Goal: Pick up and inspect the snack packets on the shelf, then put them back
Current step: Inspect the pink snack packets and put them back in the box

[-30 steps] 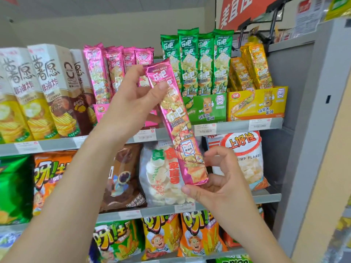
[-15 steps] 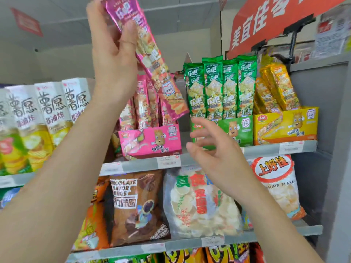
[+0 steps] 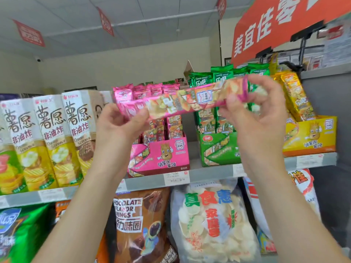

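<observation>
Head view: the left hand (image 3: pixel 121 126) and right hand (image 3: pixel 254 118) are raised, well apart. Each pinches one end of a long pink snack packet (image 3: pixel 182 101) between thumb and curled fingers. The glossy foil packet lies almost level, its right end slightly higher, in the air before the top shelf (image 3: pixel 209 174). Behind it a pink cardboard display box (image 3: pixel 161 156) holds matching slim packets upright. Shiny green packets (image 3: pixel 222 78) and a yellow box (image 3: pixel 311 137) stand to the right, tall matte cartons (image 3: pixel 51 133) to the left.

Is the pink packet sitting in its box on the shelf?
No: the left hand and right hand pinch the pink packet by its ends, above the pink box.
</observation>
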Demonstrator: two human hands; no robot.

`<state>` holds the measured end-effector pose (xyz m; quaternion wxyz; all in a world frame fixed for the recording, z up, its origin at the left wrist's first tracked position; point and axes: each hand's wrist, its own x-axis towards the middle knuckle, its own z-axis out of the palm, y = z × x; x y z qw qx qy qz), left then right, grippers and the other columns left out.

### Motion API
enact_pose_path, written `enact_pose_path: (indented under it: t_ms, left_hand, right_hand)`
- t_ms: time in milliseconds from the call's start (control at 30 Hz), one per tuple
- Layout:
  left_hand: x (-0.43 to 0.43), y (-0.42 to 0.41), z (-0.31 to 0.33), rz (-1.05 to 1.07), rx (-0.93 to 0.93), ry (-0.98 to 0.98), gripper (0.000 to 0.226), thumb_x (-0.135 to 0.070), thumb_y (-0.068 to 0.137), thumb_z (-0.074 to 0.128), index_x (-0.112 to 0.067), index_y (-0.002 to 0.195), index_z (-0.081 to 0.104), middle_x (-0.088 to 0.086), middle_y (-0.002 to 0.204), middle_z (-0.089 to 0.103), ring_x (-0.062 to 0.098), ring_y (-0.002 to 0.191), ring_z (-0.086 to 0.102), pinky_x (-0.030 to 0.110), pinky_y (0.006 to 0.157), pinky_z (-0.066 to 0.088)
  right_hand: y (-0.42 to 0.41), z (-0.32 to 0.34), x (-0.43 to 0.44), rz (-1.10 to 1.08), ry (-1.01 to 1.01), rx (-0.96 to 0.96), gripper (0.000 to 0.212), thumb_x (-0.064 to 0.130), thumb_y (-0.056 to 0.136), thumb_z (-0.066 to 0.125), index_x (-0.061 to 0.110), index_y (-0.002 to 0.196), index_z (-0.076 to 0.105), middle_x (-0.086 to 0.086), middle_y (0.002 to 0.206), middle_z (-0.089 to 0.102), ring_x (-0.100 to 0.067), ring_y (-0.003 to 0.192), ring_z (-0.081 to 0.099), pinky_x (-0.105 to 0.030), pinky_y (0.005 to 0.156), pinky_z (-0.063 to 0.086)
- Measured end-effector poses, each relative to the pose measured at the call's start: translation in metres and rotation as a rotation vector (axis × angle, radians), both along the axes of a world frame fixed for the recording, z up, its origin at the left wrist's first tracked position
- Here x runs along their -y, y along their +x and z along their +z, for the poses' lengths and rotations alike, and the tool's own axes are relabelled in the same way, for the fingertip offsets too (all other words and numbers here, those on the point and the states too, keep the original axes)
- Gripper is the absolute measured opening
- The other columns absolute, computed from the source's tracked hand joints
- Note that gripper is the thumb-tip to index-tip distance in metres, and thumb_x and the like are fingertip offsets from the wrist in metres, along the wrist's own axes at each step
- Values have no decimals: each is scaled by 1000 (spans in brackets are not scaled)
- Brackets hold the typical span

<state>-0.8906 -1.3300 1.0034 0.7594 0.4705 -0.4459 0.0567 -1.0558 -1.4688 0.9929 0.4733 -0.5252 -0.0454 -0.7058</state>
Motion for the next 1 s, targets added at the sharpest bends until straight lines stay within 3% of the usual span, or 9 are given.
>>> enact_pose_path:
  t_ms: [67,133,233,367,533,633,733,867,1000]
  left_hand:
    - [1,-2,-6,72,64,130,31,-35,68,81,-21,80,56,-10,69,70,13,73,72,30,75,59]
    - [5,-4,-8,77,43,211,34,-38,64,79,-22,82,56,-2,75,75,16,72,74,39,76,58]
    - [9,-9,-3,116,41,308,49,-45,65,79,-15,93,54,16,85,74,24,71,74,54,77,58]
    - [15,-8,3,388,278,496,41,-56,74,72,-22,92,59,-2,67,67,9,57,64,28,53,52]
    - [17,0,0,352,212,491,26,-44,83,70,-33,100,54,-11,85,68,5,78,66,20,59,50]
    - [15,-3,2,108,62,313,28,-32,82,74,-26,99,53,-5,86,75,15,77,72,15,59,54]
    - [14,-6,19,-148,-114,-73,40,-20,79,74,-12,108,48,6,96,75,27,88,73,29,72,59]
    - [7,0,51,-198,-111,-349,35,-11,92,64,-14,118,41,4,89,71,32,83,72,35,70,57]
    - [4,4,72,-66,85,-282,32,-14,95,61,-11,123,44,8,91,67,25,75,70,37,65,58]
  right_hand:
    - [-3,19,3,-23,-84,14,32,5,86,69,24,106,53,-3,100,55,-26,93,67,-45,78,60]
    - [-6,39,8,-58,-186,-72,37,6,82,72,25,105,50,1,99,54,-33,97,67,-40,78,60]
    - [-8,63,16,-78,-263,-195,47,-1,78,71,25,107,46,-8,104,52,-19,89,71,-34,73,60]
    - [-1,83,23,-165,-330,-254,50,-3,76,70,20,112,44,-2,108,56,-25,100,66,-30,78,58]
    - [4,89,31,-163,-332,-287,47,-3,76,70,25,104,43,-3,103,62,-17,93,67,-26,73,57]
    - [6,88,34,-87,-239,-243,45,1,73,72,25,98,44,-15,109,61,-21,92,69,-31,72,59]
    - [9,81,32,-49,-152,-233,39,14,73,75,21,91,42,-25,112,58,-24,91,70,-38,70,61]
    - [8,63,26,-372,-193,-465,45,53,67,76,24,71,42,-25,82,62,-37,70,64,-51,59,55]
    - [13,37,9,-568,-292,-701,60,71,64,64,12,59,53,-1,51,57,-11,47,50,-29,47,39]
